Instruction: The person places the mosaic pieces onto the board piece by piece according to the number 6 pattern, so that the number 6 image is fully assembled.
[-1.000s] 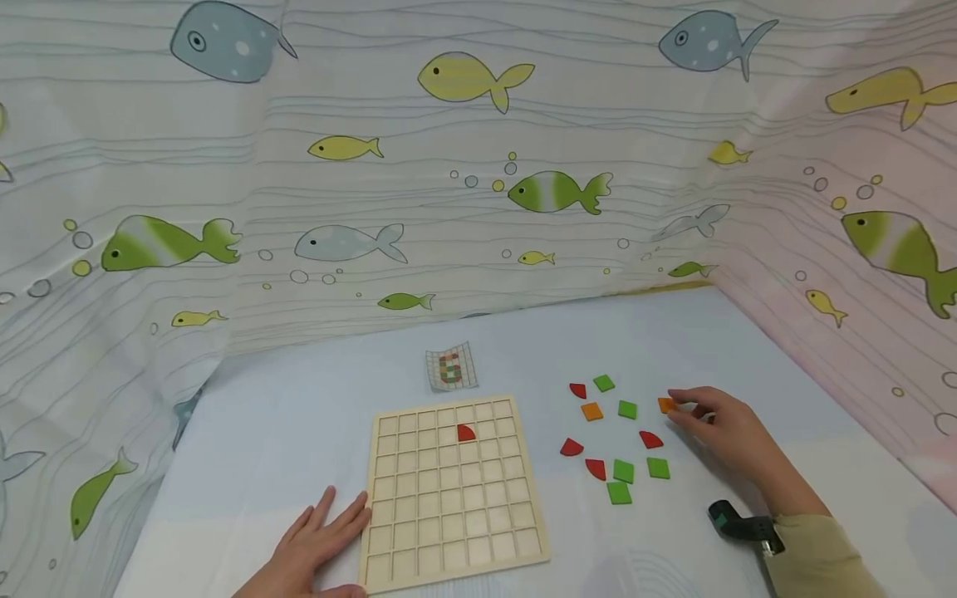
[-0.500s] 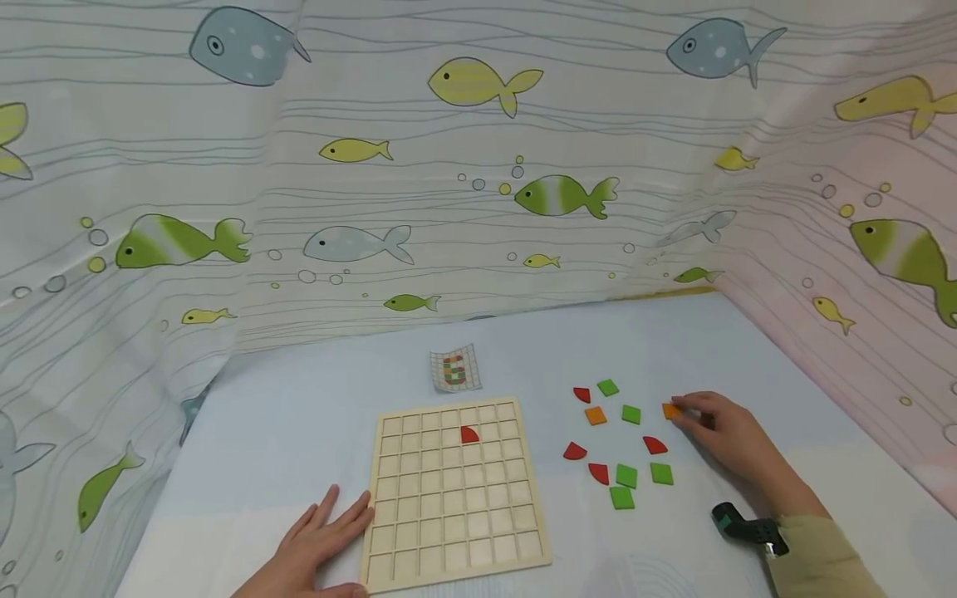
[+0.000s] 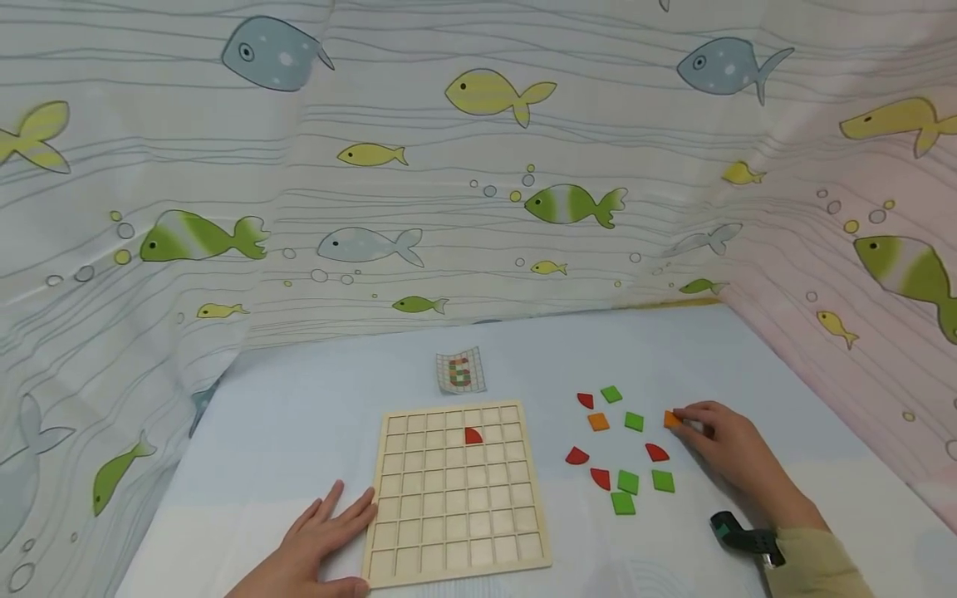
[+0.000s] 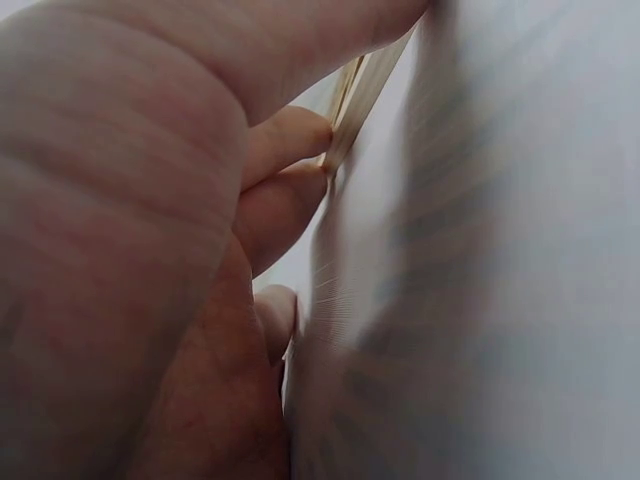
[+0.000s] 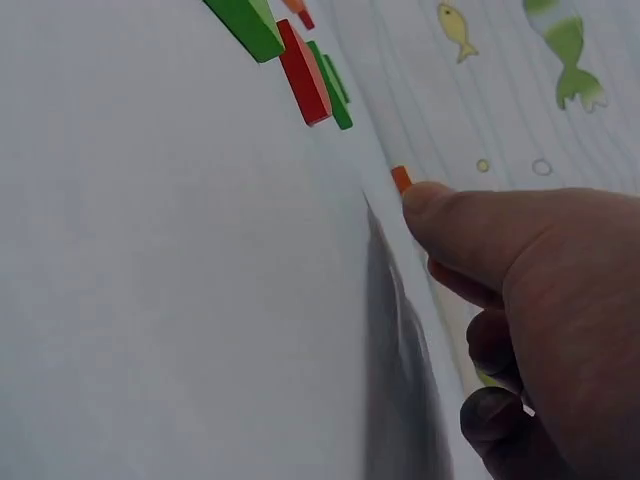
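My right hand [image 3: 721, 440] is at the right side of the table, thumb and index finger pinching an orange square tile [image 3: 670, 419]. In the right wrist view the tile's orange corner [image 5: 401, 178] sticks out past the thumb tip, and the rest is hidden. My left hand [image 3: 306, 544] lies with fingers spread, its fingertips at the left edge of a wooden grid board [image 3: 449, 502]. One red quarter-circle tile [image 3: 473, 435] sits in a cell toward the board's far side. In the left wrist view the fingertips [image 4: 315, 130] meet the board's side [image 4: 365, 100].
Between board and right hand lie loose tiles: several green squares [image 3: 628, 482], several red quarter-circles [image 3: 576, 456] and another orange square [image 3: 598, 422]. Behind the board is a small patterned card [image 3: 460, 374]. A fish-printed curtain [image 3: 449, 191] borders the table at the back and sides.
The head view has tilted slightly, so everything sits a little lower and further right. The right hand stays at the orange tile, and the left hand keeps its place at the board.
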Tool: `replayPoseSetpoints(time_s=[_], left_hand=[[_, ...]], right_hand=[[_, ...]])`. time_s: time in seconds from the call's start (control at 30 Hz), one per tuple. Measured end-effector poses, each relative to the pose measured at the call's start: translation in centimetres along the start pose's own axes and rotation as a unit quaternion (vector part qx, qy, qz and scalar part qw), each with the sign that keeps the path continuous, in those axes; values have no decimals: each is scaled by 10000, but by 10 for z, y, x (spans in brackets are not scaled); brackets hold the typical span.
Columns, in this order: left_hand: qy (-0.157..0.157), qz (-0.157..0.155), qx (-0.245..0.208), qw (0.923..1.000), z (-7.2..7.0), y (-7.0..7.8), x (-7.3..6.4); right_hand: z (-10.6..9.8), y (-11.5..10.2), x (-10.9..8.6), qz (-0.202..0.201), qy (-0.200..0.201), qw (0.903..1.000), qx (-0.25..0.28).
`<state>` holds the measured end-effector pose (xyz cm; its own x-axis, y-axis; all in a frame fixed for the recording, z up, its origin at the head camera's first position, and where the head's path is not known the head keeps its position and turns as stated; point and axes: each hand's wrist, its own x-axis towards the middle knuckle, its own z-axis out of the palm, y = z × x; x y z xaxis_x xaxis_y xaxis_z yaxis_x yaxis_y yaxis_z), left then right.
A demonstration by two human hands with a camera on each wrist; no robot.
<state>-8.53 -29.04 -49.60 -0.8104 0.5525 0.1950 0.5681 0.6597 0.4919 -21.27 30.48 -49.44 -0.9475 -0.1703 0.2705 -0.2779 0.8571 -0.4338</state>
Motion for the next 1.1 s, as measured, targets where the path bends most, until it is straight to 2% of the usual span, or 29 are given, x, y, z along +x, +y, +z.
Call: replayPoseSetpoints(time_s=[0.17, 0.3, 0.43, 0.6, 0.93, 1.1], left_hand=[[-114, -38, -143, 9998, -3, 1, 1], [-247, -174, -365, 9989, -4, 2, 3], [-268, -182, -443, 9985, -3, 2, 3], [-143, -69, -212, 9996, -2, 1, 0], [-265, -200, -435, 9985, -5, 2, 0], [-165, -198, -272, 9993, -2, 1, -1]], right_hand=[[0, -15, 2, -132, 290, 9994, 147], [0, -30, 6, -253, 303, 9985, 383], [2, -48, 15, -382, 140, 9977, 545], [8, -75, 30, -811, -38, 9944, 669], [29, -139, 62, -1621, -403, 9800, 1082], [39, -165, 70, -1879, -622, 9747, 1038]])
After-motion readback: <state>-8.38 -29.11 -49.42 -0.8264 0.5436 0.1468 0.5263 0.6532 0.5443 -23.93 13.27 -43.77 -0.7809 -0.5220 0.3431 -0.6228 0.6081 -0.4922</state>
